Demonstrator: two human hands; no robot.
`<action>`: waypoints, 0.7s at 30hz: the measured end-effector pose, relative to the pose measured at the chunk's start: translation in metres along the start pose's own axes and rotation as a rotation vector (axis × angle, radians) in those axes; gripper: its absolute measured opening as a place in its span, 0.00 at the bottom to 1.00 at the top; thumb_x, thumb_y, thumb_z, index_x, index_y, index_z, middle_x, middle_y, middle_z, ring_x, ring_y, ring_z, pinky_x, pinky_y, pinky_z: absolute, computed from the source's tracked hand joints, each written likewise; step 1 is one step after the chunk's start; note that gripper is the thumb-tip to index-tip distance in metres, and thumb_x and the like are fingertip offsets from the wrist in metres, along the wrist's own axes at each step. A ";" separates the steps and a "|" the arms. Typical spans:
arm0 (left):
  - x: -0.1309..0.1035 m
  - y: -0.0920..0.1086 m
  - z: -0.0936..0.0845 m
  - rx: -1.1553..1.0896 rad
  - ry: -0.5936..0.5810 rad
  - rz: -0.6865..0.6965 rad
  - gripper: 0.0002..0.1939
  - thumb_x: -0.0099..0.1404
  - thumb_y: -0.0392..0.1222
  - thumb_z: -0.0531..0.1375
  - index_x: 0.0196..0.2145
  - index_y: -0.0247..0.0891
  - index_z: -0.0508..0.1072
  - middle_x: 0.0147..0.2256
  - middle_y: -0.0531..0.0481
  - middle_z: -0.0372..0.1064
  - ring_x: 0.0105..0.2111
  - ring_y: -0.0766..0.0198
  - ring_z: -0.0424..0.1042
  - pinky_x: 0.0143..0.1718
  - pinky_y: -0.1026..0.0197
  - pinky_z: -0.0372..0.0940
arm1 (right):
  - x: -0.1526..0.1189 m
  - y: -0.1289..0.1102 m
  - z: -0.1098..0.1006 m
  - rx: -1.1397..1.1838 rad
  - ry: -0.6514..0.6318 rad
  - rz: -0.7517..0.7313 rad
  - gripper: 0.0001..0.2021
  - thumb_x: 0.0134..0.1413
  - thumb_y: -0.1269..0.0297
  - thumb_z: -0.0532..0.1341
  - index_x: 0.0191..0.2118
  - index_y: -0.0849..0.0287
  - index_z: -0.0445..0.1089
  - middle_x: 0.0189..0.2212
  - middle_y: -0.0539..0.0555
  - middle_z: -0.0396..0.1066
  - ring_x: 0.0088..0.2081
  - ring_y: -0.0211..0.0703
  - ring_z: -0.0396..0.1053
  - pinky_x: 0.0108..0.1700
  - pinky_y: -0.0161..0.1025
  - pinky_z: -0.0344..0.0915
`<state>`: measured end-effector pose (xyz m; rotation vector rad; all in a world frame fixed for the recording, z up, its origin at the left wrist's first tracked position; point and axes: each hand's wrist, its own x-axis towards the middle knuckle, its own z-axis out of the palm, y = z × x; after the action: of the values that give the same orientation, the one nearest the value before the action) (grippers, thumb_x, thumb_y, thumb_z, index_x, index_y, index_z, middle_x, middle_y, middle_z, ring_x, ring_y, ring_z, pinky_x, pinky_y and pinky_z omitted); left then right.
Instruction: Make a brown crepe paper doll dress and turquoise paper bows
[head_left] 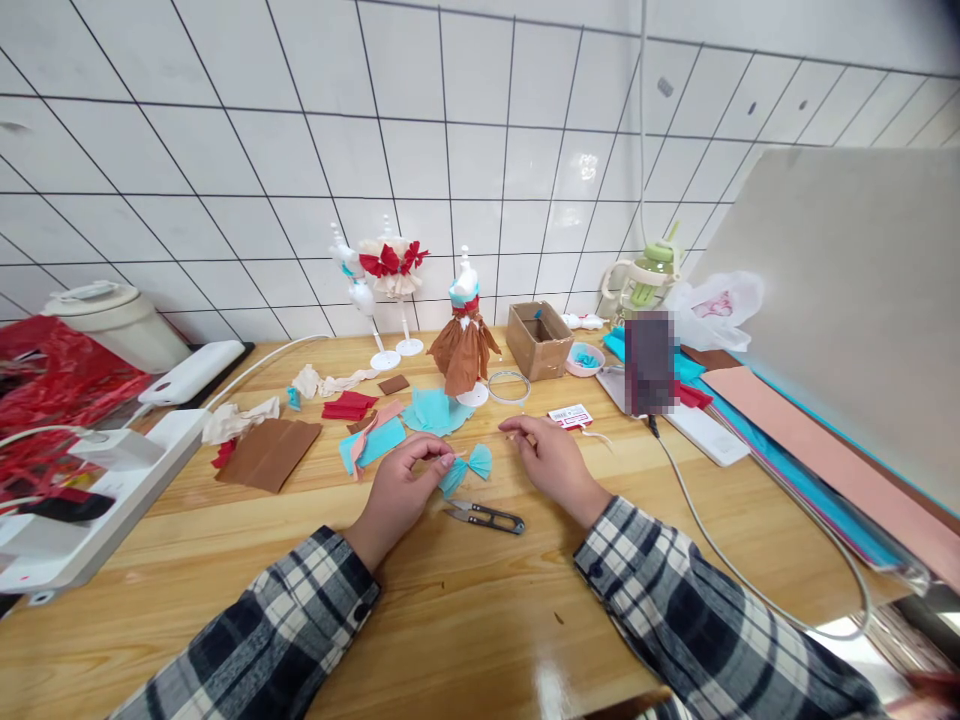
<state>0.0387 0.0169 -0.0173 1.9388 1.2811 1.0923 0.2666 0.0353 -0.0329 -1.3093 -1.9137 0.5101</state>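
Observation:
A small blue paper bow is pinched at its left side by my left hand, thumb and index finger together. To the right, my right hand hovers over the table with its thumb and index finger close together; anything between them is too small to make out. Small thread snips lie just below the bow. Behind my hands lies a round blue paper piece. A small mannequin in a brown paper skirt with a red waist and blue top stands beyond it, near a clear ring.
Paper scraps and brown paper lie left. A cardboard box, pink dish and green bottle stand behind. At left is a power strip; a cable curves along the right.

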 end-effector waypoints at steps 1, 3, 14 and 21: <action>0.000 0.001 0.000 0.008 -0.003 0.001 0.10 0.62 0.45 0.57 0.30 0.38 0.73 0.32 0.48 0.72 0.35 0.60 0.70 0.41 0.58 0.64 | 0.000 -0.001 0.000 -0.052 0.030 -0.034 0.16 0.52 0.77 0.54 0.43 0.55 0.71 0.44 0.53 0.73 0.48 0.44 0.68 0.51 0.46 0.62; 0.000 0.002 0.001 0.024 -0.007 0.006 0.09 0.62 0.45 0.57 0.30 0.38 0.73 0.32 0.48 0.72 0.35 0.60 0.70 0.41 0.58 0.64 | -0.001 -0.006 0.000 -0.085 0.058 -0.103 0.19 0.48 0.80 0.54 0.43 0.55 0.71 0.48 0.54 0.70 0.51 0.46 0.65 0.55 0.48 0.58; 0.000 0.007 0.005 0.068 -0.108 0.061 0.09 0.62 0.45 0.58 0.30 0.40 0.75 0.33 0.47 0.73 0.37 0.58 0.70 0.43 0.55 0.65 | -0.011 -0.035 0.015 0.141 -0.065 -0.129 0.07 0.53 0.60 0.63 0.36 0.54 0.75 0.32 0.51 0.76 0.36 0.40 0.70 0.41 0.38 0.64; 0.000 0.003 0.006 0.115 -0.110 0.073 0.10 0.63 0.45 0.56 0.31 0.40 0.74 0.33 0.47 0.73 0.37 0.58 0.70 0.44 0.55 0.64 | -0.010 -0.029 0.015 0.112 -0.066 -0.092 0.04 0.53 0.63 0.63 0.33 0.55 0.75 0.30 0.50 0.76 0.34 0.39 0.70 0.40 0.36 0.64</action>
<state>0.0456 0.0157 -0.0175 2.1146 1.2463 0.9511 0.2391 0.0165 -0.0267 -1.1404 -1.9595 0.6118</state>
